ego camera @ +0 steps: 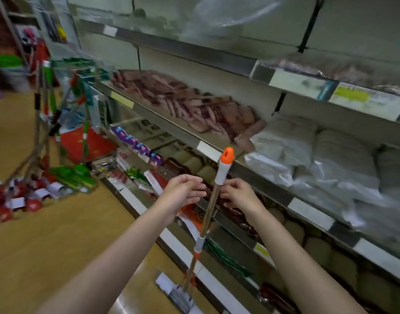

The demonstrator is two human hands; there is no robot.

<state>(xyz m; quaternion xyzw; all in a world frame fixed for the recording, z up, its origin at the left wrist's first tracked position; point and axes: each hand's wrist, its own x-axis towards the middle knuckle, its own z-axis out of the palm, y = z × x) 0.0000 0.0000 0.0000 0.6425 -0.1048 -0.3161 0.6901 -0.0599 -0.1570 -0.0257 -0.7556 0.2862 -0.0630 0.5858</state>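
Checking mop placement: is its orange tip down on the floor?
No, the mop has its orange tip up top; the mop head sits on the floor.

Wood floor [47, 234]: my mop head [179, 296] flat on it, rack of mops [47, 137] further left. Middle shelf [153, 114] beside me: patterned mats [183, 105], then bagged pillows [307, 152]. Shelf below [310, 211]: packs, too blurred to identify.

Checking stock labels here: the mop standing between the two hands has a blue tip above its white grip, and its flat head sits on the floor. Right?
Not quite: the head view shows the tip is orange, not blue. The rest holds: the mop stands between the left hand and right hand, white grip below the tip, flat head on the floor.
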